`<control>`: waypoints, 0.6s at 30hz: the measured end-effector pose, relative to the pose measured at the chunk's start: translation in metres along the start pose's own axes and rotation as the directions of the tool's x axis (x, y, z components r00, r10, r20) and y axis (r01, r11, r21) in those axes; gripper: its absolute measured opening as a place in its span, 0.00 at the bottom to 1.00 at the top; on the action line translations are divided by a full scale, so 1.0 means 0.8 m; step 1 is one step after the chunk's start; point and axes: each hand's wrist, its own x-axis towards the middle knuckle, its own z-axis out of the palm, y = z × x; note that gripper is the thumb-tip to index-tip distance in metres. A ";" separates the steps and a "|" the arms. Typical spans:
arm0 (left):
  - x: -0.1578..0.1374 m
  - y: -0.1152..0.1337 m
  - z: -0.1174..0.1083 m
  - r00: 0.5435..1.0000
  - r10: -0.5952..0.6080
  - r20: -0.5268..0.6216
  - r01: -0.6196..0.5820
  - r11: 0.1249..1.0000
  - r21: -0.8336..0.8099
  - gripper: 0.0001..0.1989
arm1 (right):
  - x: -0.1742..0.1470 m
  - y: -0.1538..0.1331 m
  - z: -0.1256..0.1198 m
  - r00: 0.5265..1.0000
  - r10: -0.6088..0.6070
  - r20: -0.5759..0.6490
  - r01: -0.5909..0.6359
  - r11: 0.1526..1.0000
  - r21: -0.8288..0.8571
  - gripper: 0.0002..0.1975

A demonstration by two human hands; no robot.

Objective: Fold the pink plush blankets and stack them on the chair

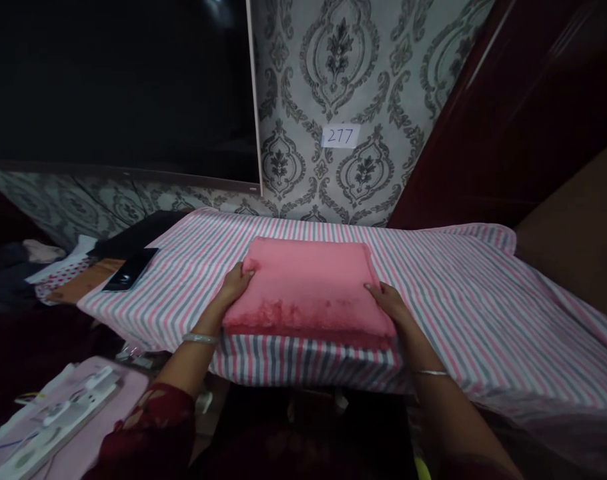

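Observation:
A flat, rectangular pink plush cushion [308, 283] lies near the front edge of a table covered by a striped cloth [448, 293]. Darker, ruffled pile runs along its near side. My left hand [237, 285] grips the cushion's left edge, thumb on top and the other fingers mostly hidden at the side. On the opposite edge my right hand [387, 300] holds it the same way, thumb over the top. What the fingers do underneath is out of sight.
A dark phone [131, 269] rests at the table's left end, beside a brown board [86, 283]. Lower left, a white power strip [58, 427] sits on a pink surface [128, 380]. Behind are a large screen [118, 87], patterned wall and a "277" label [340, 136].

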 end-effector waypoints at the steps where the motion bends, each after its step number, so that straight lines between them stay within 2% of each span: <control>1: -0.004 -0.003 -0.002 0.999 0.006 0.034 -0.005 0.999 -0.038 0.18 | -0.004 -0.002 -0.001 1.000 0.008 0.014 -0.009 0.999 0.033 0.18; 5: -0.029 -0.014 -0.022 0.982 -0.028 0.188 0.086 0.947 -0.310 0.25 | -0.031 -0.002 -0.011 0.979 0.031 0.202 -0.096 0.941 0.324 0.23; 7: -0.045 -0.017 -0.035 0.974 -0.060 0.220 0.137 0.925 -0.355 0.28 | -0.052 0.003 -0.016 0.955 0.005 0.296 -0.142 0.884 0.446 0.26; 9: -0.058 -0.016 -0.043 0.969 -0.058 0.239 0.140 0.928 -0.345 0.30 | -0.074 0.008 -0.017 0.950 -0.036 0.311 -0.133 0.853 0.504 0.29; 11: -0.067 -0.013 -0.042 0.975 -0.024 0.222 0.089 0.954 -0.287 0.31 | -0.093 0.010 -0.013 0.963 -0.066 0.261 -0.079 0.858 0.507 0.32; 14: -0.071 -0.013 -0.025 0.994 0.037 0.098 -0.033 0.999 -0.041 0.28 | -0.108 0.009 -0.002 0.988 -0.074 0.138 0.008 0.905 0.425 0.34; 16: -0.070 -0.019 -0.012 0.997 0.073 0.004 -0.073 0.987 0.140 0.23 | -0.108 0.012 0.004 0.996 -0.087 0.023 0.076 0.945 0.317 0.35; 18: -0.069 -0.027 -0.004 0.993 0.109 -0.037 -0.098 0.966 0.239 0.21 | -0.104 0.020 0.008 0.989 -0.110 -0.103 0.129 0.971 0.201 0.37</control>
